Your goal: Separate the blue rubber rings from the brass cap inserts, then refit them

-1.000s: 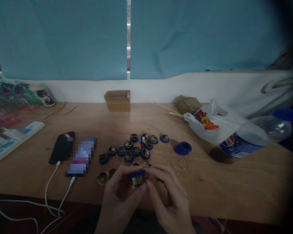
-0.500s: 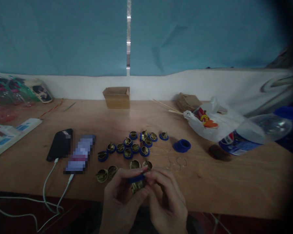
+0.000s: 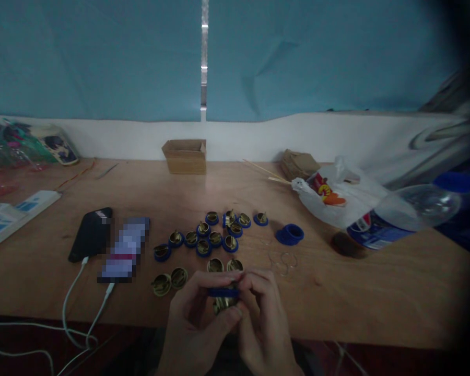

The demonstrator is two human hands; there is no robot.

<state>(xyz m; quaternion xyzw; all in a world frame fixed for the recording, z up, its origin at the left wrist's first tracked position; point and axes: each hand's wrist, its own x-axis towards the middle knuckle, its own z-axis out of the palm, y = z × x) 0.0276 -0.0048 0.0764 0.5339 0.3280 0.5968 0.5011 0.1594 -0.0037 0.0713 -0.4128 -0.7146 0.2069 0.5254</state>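
Observation:
Both my hands meet at the near edge of the wooden table [image 3: 376, 292]. My left hand [image 3: 196, 324] and my right hand [image 3: 264, 318] pinch together a small brass piece with a blue ring [image 3: 223, 295] between the fingertips. Just beyond them lie several brass caps fitted with blue rings [image 3: 211, 235], and a few bare brass caps [image 3: 168, 280] sit to the left of my hands. A stack of blue rings [image 3: 290, 234] rests to the right of the cluster, with thin wire hooks [image 3: 284, 259] near it.
Two phones [image 3: 109, 243] on white cables lie at left. A small cardboard box [image 3: 185, 155] stands at the back. A white plastic bag [image 3: 337, 196], a tipped plastic bottle [image 3: 399, 214] and thin wooden sticks [image 3: 264, 172] occupy the right side.
My hands have dropped slightly toward the table's near edge while still working the same blue-ringed brass piece; the view shifted a little to the right.

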